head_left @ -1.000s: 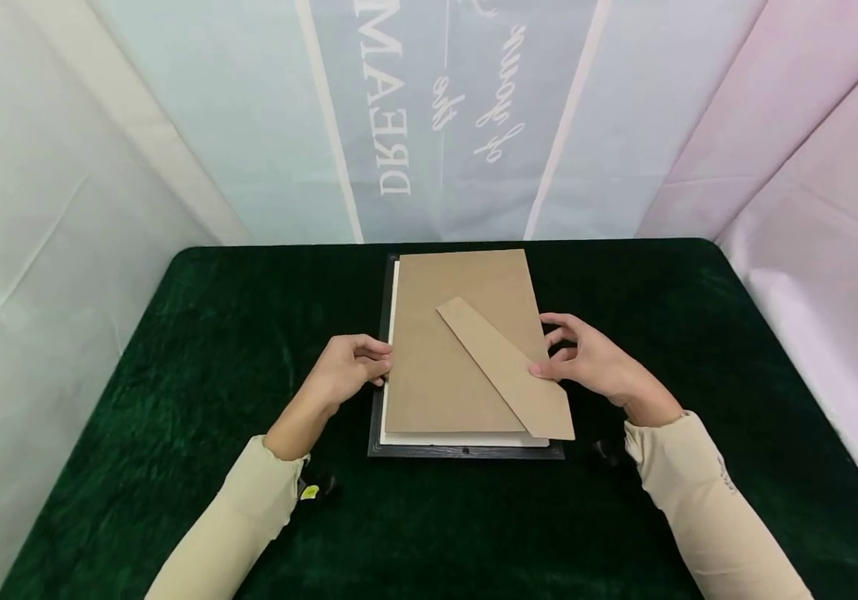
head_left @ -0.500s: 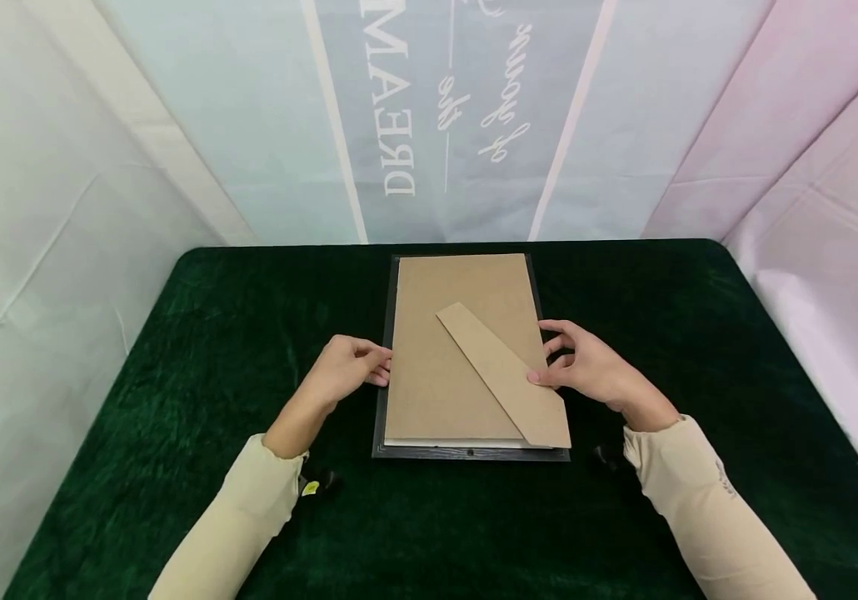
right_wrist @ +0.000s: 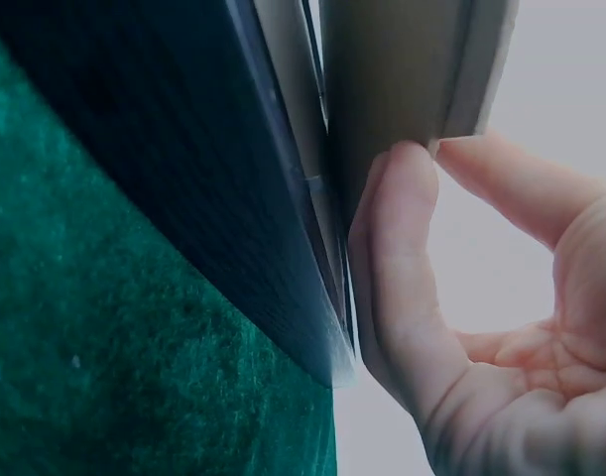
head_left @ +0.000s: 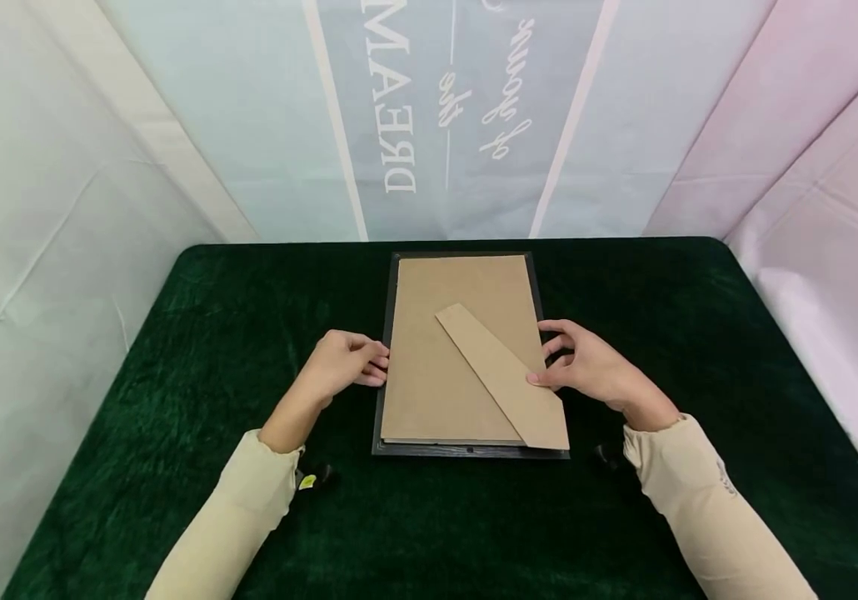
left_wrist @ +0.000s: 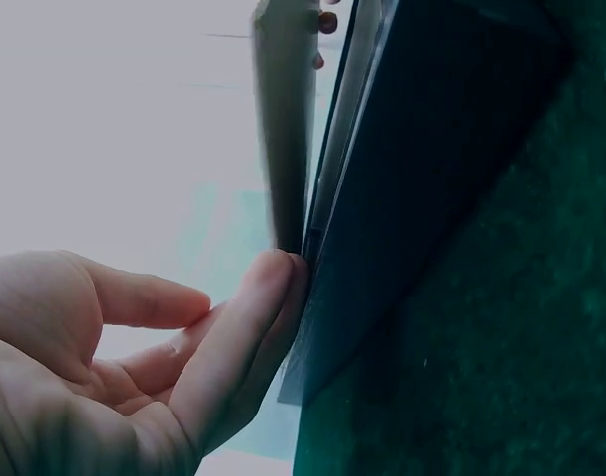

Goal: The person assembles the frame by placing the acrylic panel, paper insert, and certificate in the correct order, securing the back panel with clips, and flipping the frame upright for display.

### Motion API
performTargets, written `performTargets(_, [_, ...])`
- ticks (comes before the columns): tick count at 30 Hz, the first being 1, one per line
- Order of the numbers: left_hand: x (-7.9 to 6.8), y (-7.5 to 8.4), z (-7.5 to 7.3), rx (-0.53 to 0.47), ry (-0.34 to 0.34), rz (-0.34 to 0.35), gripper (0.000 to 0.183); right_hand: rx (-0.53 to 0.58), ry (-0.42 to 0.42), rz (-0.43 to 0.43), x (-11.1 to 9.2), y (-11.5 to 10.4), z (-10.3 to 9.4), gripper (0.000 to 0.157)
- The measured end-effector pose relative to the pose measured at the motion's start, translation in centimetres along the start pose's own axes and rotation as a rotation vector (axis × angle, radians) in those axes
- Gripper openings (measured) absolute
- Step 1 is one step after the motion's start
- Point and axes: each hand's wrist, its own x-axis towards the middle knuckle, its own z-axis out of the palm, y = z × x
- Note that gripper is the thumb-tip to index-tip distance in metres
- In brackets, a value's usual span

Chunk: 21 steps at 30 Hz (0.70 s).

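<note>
A dark picture frame (head_left: 451, 452) lies face down on the table. Over it is the brown backing board (head_left: 429, 375), with its slanting easel leg (head_left: 500, 375) on top. My right hand (head_left: 590, 362) pinches the board's right edge, thumb on the leg and fingers under the edge. In the right wrist view a narrow gap separates the board (right_wrist: 392, 79) from the frame (right_wrist: 183, 149). At the left side, my left hand (head_left: 342, 358) touches the edge of board and frame with extended fingertips (left_wrist: 268, 273); its thumb stays off the board.
Dark green velvet cloth (head_left: 212, 350) covers the table. A pale blue printed curtain (head_left: 466, 125) hangs behind, with white fabric (head_left: 47, 208) at the left and pink fabric (head_left: 811, 125) at the right.
The backing board has moved down and toward me, lining up inside the frame; the white strip along its left and near edges is now covered. My left fingers have straightened.
</note>
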Motion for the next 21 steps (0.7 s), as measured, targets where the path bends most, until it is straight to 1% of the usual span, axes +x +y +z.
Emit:
performTargets(3, [0.0,-0.1,-0.5,0.03,0.041,0.036,0.026,-0.001,0.0,-0.001,0.1,0.0,0.0,0.097])
performTargets(6, [0.1,-0.1,-0.9,0.121,0.09,0.095,0.022,-0.009,-0.002,-0.003,0.1,0.1,0.0,0.097])
performTargets(8, [0.2,-0.2,-1.1,0.171,0.115,0.115,0.021,-0.021,-0.004,-0.002,0.1,0.0,0.0,0.096])
performTargets(10, [0.3,-0.3,-1.2,0.204,0.126,0.12,0.019,-0.033,-0.004,-0.001,0.1,-0.1,-0.1,0.096])
performTargets(16, [0.7,-0.3,-1.0,0.217,0.1,0.098,0.02,-0.054,0.002,0.001,0.1,-0.3,-0.2,0.094])
performTargets(21, [0.7,-0.3,-0.9,0.211,0.061,0.086,0.02,-0.089,0.004,0.01,0.3,-0.4,-0.1,0.094])
